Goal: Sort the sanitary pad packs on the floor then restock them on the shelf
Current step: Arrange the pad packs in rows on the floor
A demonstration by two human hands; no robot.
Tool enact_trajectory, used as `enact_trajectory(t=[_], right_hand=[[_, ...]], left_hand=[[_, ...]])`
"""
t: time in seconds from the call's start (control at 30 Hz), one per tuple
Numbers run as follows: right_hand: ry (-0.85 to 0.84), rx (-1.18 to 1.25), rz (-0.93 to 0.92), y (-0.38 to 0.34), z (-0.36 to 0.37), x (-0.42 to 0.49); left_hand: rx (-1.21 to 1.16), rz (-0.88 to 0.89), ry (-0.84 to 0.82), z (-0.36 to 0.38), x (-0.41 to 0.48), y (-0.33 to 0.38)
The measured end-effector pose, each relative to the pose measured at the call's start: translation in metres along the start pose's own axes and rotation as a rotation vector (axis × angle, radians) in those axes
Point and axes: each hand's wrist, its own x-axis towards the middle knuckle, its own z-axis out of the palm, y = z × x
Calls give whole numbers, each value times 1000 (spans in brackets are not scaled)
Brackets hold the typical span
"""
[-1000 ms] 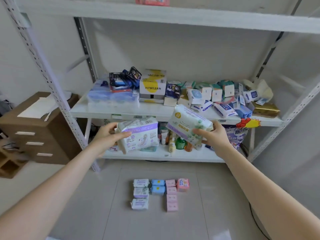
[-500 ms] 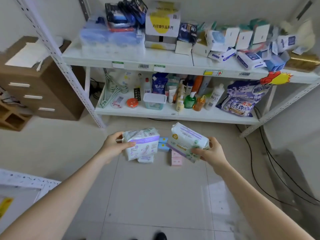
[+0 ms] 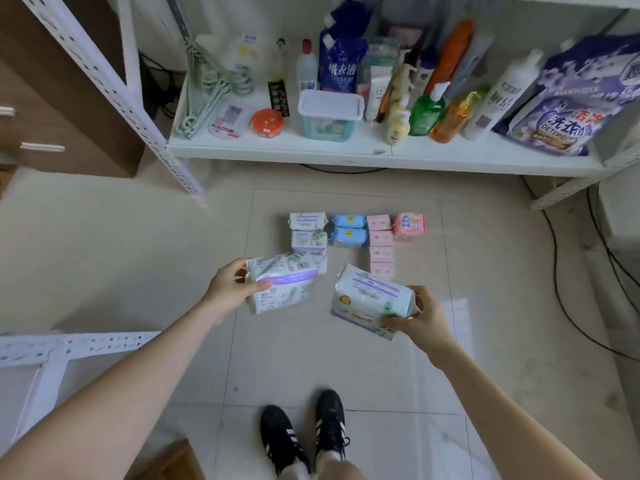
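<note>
Left hand (image 3: 230,287) curls round one white-and-purple plastic pad pack (image 3: 282,287). Right hand (image 3: 420,323) grips one white-and-green plastic pad pack (image 3: 370,299). On the floor beyond both lie two blue packs (image 3: 349,230), four pale pink packs (image 3: 380,247) and one coral pack (image 3: 408,226).

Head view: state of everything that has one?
Left hand, grips the white-purple pack.
Right hand, grips the green-purple pack.
Floor packs, lying in columns by colour.
Plastic tub, lid on, upright on shelf.
</note>
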Motion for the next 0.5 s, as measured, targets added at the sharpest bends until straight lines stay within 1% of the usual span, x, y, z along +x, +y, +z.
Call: enact_trajectory(t=[0.2,0.5], right_hand=[[-51,-7,25,79,39,65],[-142,-40,-24,208,98,193]], left_hand=[[-28,-57,-34,30,82,-79],[-89,-45,-129,82,218,-196]])
